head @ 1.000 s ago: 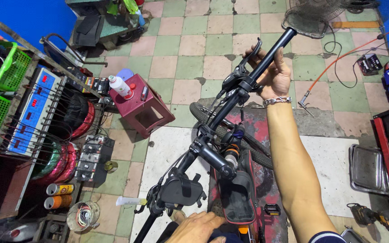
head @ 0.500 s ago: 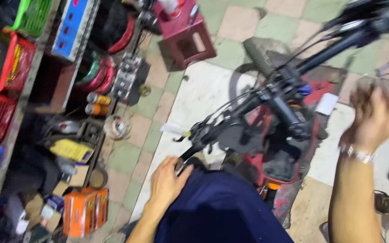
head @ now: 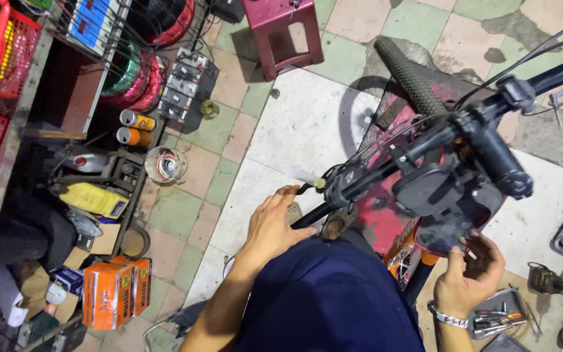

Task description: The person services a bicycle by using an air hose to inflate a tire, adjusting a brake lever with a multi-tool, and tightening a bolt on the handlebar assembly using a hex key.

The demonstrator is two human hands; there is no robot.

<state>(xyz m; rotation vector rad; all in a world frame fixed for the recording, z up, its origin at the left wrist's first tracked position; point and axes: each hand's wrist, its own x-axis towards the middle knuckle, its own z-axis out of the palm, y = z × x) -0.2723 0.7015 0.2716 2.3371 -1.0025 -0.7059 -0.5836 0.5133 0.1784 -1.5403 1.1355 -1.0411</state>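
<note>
Though slanted, matte black handlebar

Head-worn view, looking steeply down over the bicycle handlebar

A single camera sits above and just behind the handlebar, close to it, facing the tiled floor. The handlebar crosses the right half of the frame; the front tyre lies beyond it, shelves well left of it, the wearer's dark-clothed lap directly beneath it.
</note>
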